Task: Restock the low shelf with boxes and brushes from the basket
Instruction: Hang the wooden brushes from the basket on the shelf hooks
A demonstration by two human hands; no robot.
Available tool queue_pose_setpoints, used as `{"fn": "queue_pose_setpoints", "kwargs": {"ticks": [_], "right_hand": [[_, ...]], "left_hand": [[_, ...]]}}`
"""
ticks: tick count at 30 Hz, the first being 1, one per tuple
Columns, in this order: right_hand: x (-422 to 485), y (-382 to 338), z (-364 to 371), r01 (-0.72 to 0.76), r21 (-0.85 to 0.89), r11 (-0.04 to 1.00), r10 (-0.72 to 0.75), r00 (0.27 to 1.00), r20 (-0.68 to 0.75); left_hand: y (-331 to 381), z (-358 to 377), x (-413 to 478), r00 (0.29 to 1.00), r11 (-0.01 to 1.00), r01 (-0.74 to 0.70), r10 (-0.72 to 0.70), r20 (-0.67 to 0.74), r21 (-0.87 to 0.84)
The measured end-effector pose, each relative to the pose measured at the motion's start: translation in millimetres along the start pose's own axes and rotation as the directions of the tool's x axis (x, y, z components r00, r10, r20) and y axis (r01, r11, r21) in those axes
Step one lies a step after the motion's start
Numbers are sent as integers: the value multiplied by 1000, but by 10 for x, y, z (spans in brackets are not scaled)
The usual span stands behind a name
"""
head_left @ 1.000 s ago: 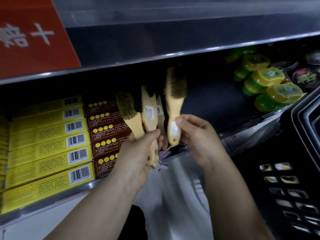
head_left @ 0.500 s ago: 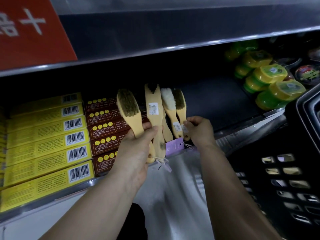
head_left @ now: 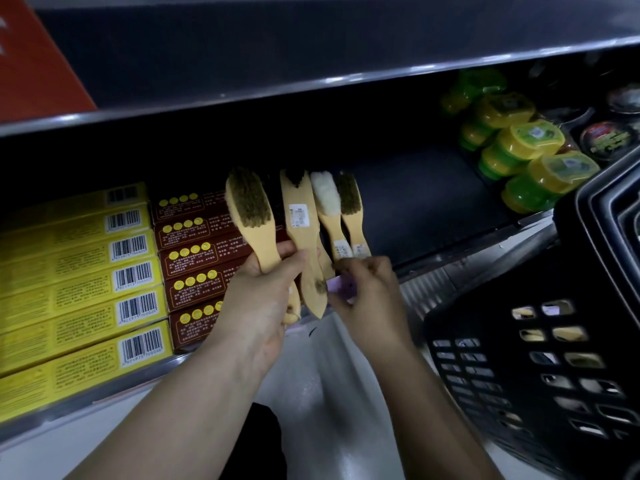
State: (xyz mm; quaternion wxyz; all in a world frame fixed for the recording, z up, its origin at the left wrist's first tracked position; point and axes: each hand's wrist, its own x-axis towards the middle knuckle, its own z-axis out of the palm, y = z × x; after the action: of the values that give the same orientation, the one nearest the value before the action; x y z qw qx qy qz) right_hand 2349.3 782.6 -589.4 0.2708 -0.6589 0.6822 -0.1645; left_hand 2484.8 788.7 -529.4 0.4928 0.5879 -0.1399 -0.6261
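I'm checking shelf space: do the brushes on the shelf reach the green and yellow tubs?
No, a bare stretch of shelf lies between the rightmost brush and the green and yellow tubs.

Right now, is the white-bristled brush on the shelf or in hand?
On the shelf: the white-bristled brush lies there, bristles up. Right hand is blurred at its handle; contact cannot tell.

my feed came through dim. light fell from above and glared along the upper shelf lip (head_left: 346, 78), while the low shelf (head_left: 415, 202) sat in shadow. the right hand (head_left: 367, 289) was motion-blurred, and frame edges bowed.
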Motion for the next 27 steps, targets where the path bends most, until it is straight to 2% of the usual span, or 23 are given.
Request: {"fn": "queue_pose_setpoints", "kwargs": {"ticks": [4, 7, 11, 13, 15, 18, 19, 21, 24, 27], "right_hand": [[87, 48, -46, 86, 27, 996, -87, 995, 39], [186, 89, -234, 110, 145, 983, -131, 981, 143], [158, 194, -540, 76, 391, 917, -192, 945, 266], [96, 267, -621, 40, 394, 918, -170, 939, 300], [29, 288, -640, 17, 416, 909, -138, 955, 263], [-38, 136, -623, 28, 565, 824, -97, 991, 92], [-45, 60, -616, 16, 628, 778, -95, 991, 93], [-44, -63, -602, -73, 718, 692, -114, 972, 208], [-15, -113, -587, -209, 763, 611, -114, 931, 346], [98, -8, -579, -244, 791, 561, 37, 962, 270]], "left_hand": [[-4, -18, -10, 1000, 1000, 27, -27, 2, -1], [-2, -28, -12, 1000, 1000, 24, -24, 13, 20], [3, -18, -19, 999, 998, 20, -22, 34, 64], [-9, -12, -16, 999, 995, 28, -32, 34, 101], [-36, -10, -8, 998, 993, 24, -30, 50, 118], [-82, -3, 25, 997, 990, 2, -12, 72, 139], [-91, 9, 36, 997, 989, -4, -8, 80, 149], [-111, 40, 45, 994, 987, -18, 1, 106, 161], [-132, 114, 31, 985, 987, -63, 38, 169, 148], [-122, 189, 27, 991, 990, -54, 37, 131, 129]]}}
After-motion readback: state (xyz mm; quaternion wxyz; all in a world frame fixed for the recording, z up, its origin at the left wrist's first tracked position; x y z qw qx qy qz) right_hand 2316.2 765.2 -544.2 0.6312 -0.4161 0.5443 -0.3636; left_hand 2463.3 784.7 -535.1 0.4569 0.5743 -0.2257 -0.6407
